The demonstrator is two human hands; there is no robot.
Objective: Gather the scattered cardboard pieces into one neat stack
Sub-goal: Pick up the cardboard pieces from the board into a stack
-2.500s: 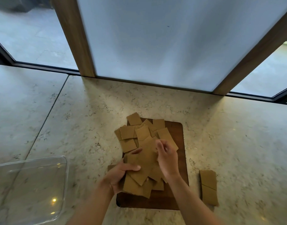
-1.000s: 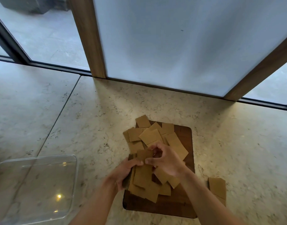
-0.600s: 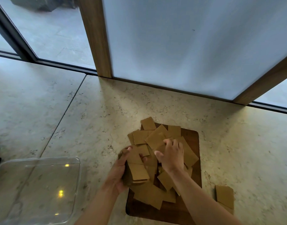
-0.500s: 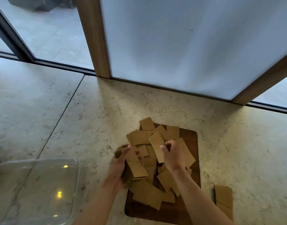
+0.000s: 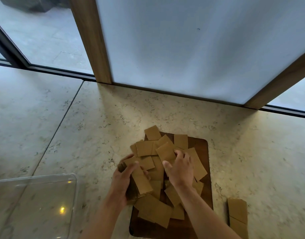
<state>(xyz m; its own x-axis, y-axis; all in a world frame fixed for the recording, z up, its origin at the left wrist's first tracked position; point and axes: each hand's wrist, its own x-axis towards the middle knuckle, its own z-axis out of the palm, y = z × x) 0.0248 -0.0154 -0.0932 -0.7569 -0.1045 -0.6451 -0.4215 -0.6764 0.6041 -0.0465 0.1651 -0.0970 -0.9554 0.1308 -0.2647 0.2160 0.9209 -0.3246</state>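
Observation:
Several brown cardboard pieces (image 5: pixel 154 213) lie scattered and overlapping on a dark wooden board (image 5: pixel 202 145). My left hand (image 5: pixel 123 180) grips a small stack of gathered pieces (image 5: pixel 142 182) at the board's left edge, held on a tilt. My right hand (image 5: pixel 180 169) reaches over the middle of the pile and pinches one loose cardboard piece (image 5: pixel 165 151) by its near end. More pieces sit at the board's far end (image 5: pixel 152 132).
Two cardboard pieces (image 5: pixel 237 216) lie on the stone countertop (image 5: pixel 251 161) right of the board. A clear plastic container (image 5: pixel 34 204) stands at the near left. A wood-framed frosted panel (image 5: pixel 191 49) rises behind the counter.
My right hand has drawn back slightly with a loose piece in its fingertips. My left hand keeps its stack, which has grown since the earliest frame. The view shifted a little.

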